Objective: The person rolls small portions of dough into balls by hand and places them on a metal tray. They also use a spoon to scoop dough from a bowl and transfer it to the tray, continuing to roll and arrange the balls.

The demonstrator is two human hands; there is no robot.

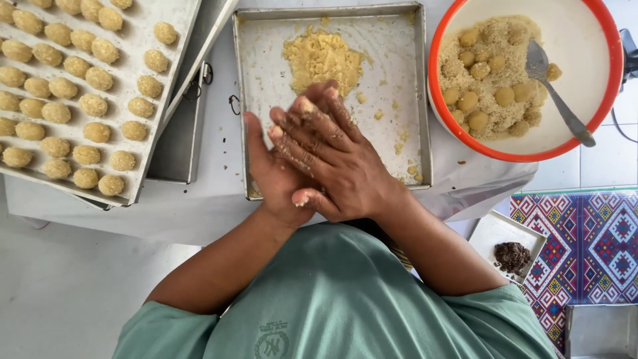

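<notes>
1. Square metal tray (262, 80): centred ahead of the torso, directly beneath and beyond both hands; pile of yellow crumbly dough (323, 58) at its far middle, straight ahead of the fingertips, with loose crumbs scattered toward the right rim.
2. Orange-rimmed white bowl (608, 100): to the right, nearer the right hand; filled with crumb coating, small dough balls (480, 100) and a metal spoon (555, 93).
3. Long tray of finished balls (143, 143): to the left, nearer the left hand, rows running diagonally.
4. Right hand (339, 163): laid flat on top, fingers extended, close together, pointing up-left, coated with crumbs.
5. Left hand (276, 169): underneath, palm up, fingers extended, pressed against the right palm.
6. Contents between the palms: hidden; cannot tell whether a dough piece sits there.
</notes>
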